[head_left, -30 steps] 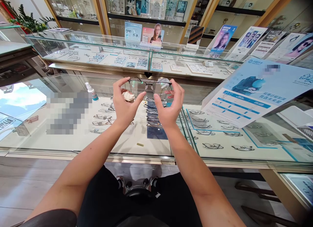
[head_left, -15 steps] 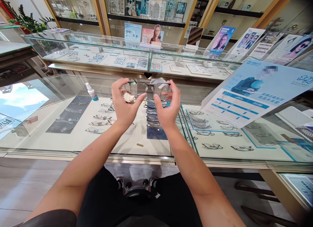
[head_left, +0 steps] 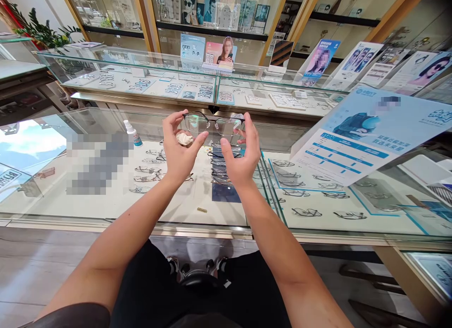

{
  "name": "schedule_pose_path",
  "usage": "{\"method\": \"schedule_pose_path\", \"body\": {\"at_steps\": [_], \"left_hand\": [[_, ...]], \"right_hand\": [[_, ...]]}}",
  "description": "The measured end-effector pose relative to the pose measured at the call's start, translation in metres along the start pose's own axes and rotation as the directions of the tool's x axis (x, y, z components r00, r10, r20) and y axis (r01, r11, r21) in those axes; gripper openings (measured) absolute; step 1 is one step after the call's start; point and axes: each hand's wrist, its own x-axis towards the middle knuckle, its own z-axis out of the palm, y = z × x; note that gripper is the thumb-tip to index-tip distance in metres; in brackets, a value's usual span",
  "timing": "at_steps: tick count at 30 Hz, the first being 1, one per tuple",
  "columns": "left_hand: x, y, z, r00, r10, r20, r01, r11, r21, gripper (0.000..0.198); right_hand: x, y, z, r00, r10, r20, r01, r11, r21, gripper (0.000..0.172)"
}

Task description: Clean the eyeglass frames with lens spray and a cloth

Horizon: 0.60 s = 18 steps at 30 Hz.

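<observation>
A pair of eyeglasses [head_left: 212, 121] with a dark upper rim and clear lenses is held up above the glass counter, lenses facing me. My left hand [head_left: 180, 151] grips its left end between fingers and thumb, and a crumpled off-white cloth [head_left: 184, 139] is tucked in that same hand. At the other end, my right hand [head_left: 243, 154] has its fingers closed on the frame's right side, thumb low beneath the lens. Below the hands, a row of folded glasses [head_left: 219, 165] lies on a dark blue mat [head_left: 226, 193] inside the case.
A white spray bottle [head_left: 132, 132] with a blue label stands on the counter to the left. A large blue leaflet [head_left: 374, 130] leans at the right. More glasses [head_left: 306, 212] lie under the counter's glass. Behind runs a second display case [head_left: 148, 88].
The eyeglasses have tilted and turned slightly, so their lenses look flatter to me. My left thumb has shifted a little left, away from the bridge. Both hands keep hold.
</observation>
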Motion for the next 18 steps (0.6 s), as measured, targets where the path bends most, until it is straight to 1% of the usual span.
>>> {"method": "schedule_pose_path", "body": {"at_steps": [6,9,13,16,18], "left_hand": [[-0.0004,0.0,0.0011,1.0,-0.012,-0.024,0.011,1.0,-0.022,0.073],[0.0003,0.0005,0.0015,0.997,0.023,-0.071,-0.024,1.0,-0.01,0.07],[0.0003,-0.001,0.0026,0.983,0.114,-0.145,-0.108,0.993,0.05,0.075],[-0.0002,-0.0024,0.0032,0.98,0.136,-0.146,-0.121,0.987,0.105,0.077],[-0.0002,-0.002,0.0032,0.98,0.146,-0.137,-0.129,0.984,0.12,0.076]], "right_hand": [[0.0007,0.0045,0.0013,0.991,-0.133,0.004,0.133,0.986,-0.104,0.086],[0.0008,0.0049,0.0015,0.989,-0.147,-0.007,0.145,0.983,-0.108,0.085],[-0.0004,0.0082,0.0025,0.994,-0.107,-0.008,0.106,0.992,-0.074,0.077],[-0.0009,0.0082,0.0034,0.999,-0.044,-0.026,0.043,0.999,-0.023,0.067],[-0.0002,0.0048,0.0035,0.998,0.04,-0.047,-0.038,0.999,0.035,0.06]]}}
